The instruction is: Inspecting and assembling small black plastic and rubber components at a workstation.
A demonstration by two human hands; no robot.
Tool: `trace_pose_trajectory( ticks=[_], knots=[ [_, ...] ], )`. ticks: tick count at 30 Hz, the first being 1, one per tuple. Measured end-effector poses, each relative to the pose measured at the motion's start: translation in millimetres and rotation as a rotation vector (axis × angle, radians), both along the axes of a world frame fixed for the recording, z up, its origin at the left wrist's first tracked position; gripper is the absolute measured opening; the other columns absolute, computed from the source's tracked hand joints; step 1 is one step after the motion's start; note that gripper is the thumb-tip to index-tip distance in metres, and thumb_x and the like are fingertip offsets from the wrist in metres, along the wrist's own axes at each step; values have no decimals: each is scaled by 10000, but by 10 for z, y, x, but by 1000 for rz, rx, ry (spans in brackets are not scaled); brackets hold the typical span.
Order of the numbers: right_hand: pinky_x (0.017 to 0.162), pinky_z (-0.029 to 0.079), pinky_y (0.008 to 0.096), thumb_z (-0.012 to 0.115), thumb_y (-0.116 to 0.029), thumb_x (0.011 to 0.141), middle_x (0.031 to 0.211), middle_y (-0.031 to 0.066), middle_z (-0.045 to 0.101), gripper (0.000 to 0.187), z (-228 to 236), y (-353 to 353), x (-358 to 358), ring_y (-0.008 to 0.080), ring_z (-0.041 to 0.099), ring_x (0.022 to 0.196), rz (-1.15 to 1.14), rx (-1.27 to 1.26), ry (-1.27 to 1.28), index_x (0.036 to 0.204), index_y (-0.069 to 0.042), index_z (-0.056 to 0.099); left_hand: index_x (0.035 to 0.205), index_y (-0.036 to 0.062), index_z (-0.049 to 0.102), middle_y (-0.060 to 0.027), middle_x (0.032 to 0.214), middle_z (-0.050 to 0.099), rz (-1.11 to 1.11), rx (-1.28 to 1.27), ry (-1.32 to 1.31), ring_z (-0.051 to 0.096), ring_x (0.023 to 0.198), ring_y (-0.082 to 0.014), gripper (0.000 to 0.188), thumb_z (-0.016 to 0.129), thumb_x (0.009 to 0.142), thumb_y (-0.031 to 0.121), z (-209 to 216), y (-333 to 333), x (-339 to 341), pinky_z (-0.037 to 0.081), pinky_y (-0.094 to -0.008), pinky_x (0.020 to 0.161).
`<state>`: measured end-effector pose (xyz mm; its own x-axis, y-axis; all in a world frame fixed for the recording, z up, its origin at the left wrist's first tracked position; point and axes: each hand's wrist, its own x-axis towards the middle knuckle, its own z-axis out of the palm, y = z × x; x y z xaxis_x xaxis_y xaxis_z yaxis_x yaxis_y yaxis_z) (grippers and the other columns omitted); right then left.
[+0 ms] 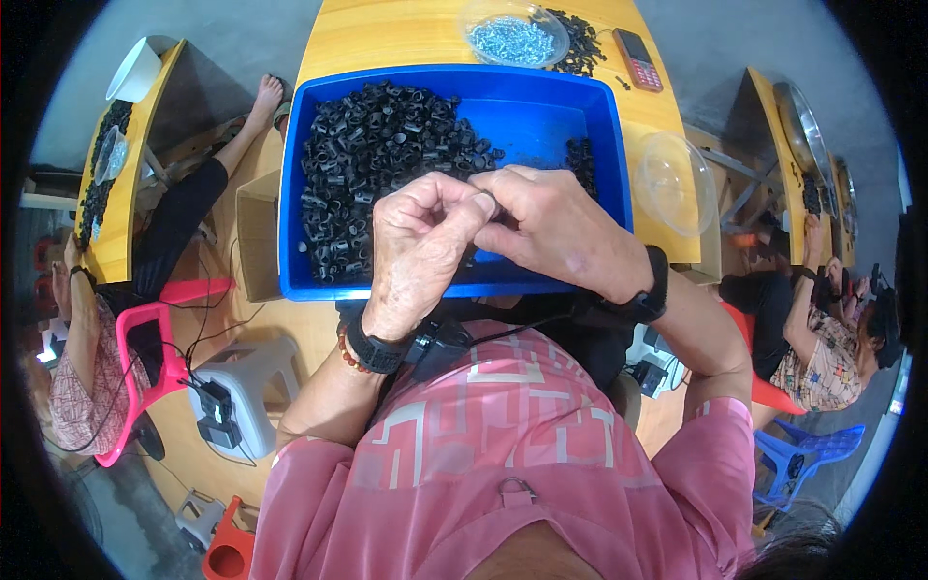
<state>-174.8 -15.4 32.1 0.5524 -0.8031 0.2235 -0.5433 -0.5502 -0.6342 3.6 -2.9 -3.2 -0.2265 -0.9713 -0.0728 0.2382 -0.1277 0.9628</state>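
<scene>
Over the near part of a blue plastic tub (454, 290), my two hands meet with their fingertips pressed together. My left hand (421, 237) is closed in a pinch, thumb against the fingers. Closed against it from the right is my right hand (561, 227). Between the fingertips a sliver of something small and dark shows, too covered to make out. Small black plastic pieces (372, 159), short and tube-like, heap up in the left half of the tub. A smaller group of black pieces (580, 164) lies along its right wall.
Beyond the tub, a clear bowl of silvery screws (512, 41) stands beside loose small black parts (577, 43) and a mobile phone (638, 60). A clear round lid or bowl (675, 184) lies right of the tub. Other people sit at yellow tables (145, 145) on both sides.
</scene>
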Motion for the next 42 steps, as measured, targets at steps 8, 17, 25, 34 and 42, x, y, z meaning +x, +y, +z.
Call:
trace_pose_trajectory(
  ticks=[8, 17, 25, 34, 42],
  knots=[
    [653, 533, 416, 722, -167, 826, 836, 206, 641, 275, -5, -64, -18, 380, 651, 763, -82, -88, 2, 973, 42, 622, 912, -1, 686, -21, 747, 662, 9, 38, 58, 550, 640, -34, 131, 686, 930, 129, 37, 3, -53, 425, -189, 542],
    [662, 532, 451, 678, -232, 873, 769, 201, 600, 271, -40, -24, 37, 382, 639, 752, -36, -104, 134, 865, 16, 566, 955, -23, 675, -48, 835, 687, -20, -19, -67, 618, 740, -78, 99, 657, 933, 72, 34, 5, 1, 518, -235, 712],
    [732, 550, 425, 743, -229, 814, 930, 208, 679, 407, 119, -130, -40, 390, 673, 860, -15, 32, -49, 1100, 25, 606, 934, -5, 659, -63, 833, 693, 19, 56, 101, 637, 741, -93, 109, 649, 945, 103, -12, -14, -15, 527, -234, 684],
    [685, 536, 359, 674, -101, 860, 801, 185, 693, 169, -1, -394, -538, 298, 686, 741, -291, 180, 10, 981, 15, 695, 977, 41, 598, -127, 897, 659, 156, -70, 353, 644, 774, -193, 175, 568, 1001, 212, 66, 33, 90, 536, -316, 611],
    [715, 535, 380, 666, -33, 817, 867, 185, 648, 142, -239, -343, -513, 347, 649, 791, 21, 155, 221, 942, 34, 674, 1063, 12, 642, -148, 1047, 690, 740, -309, 132, 658, 833, -161, 129, 599, 967, 86, 109, -31, 1010, 563, -298, 747]
  ],
)
